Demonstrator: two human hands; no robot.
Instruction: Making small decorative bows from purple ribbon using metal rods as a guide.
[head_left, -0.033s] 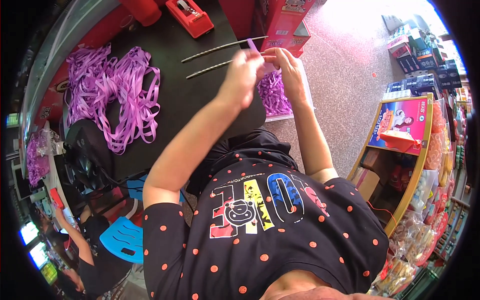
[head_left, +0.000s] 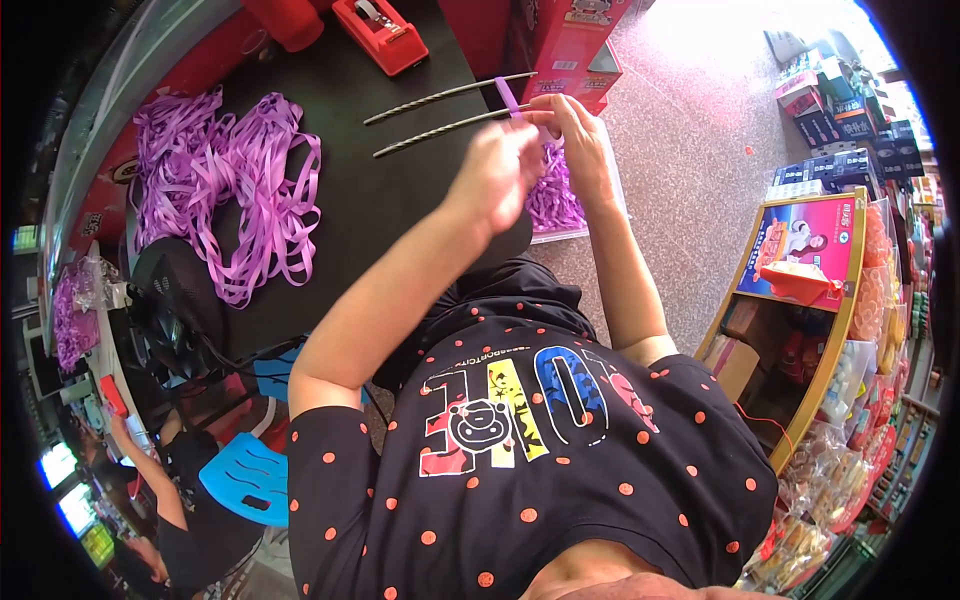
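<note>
Two thin twisted metal rods [head_left: 440, 128] reach out side by side past the table's right edge. A short purple ribbon [head_left: 507, 96] spans both near their right ends. My right hand [head_left: 572, 135] is closed at the lower end of this ribbon, thumb and index finger pinching it beside the lower rod's tip. Just below the lower rod is my left hand [head_left: 500, 172], its fingers curled but smeared by motion, so whether they hold anything is unclear. Beneath my hands, a clear plastic box [head_left: 560, 237] contains many short purple ribbon pieces [head_left: 553, 200], partly covered by my hands.
Long purple ribbons [head_left: 255, 200] lie heaped on the dark table [head_left: 370, 215]. A red tape dispenser [head_left: 382, 36] sits at its far side. Red boxes [head_left: 565, 60] stand beyond the rods. At right is a display cabinet [head_left: 800, 300]; a blue chair [head_left: 245, 478] and another person are lower left.
My left hand has moved down toward me, away from the rods, uncovering more of the lower rod and the ribbon. My right hand stays nearly in place.
</note>
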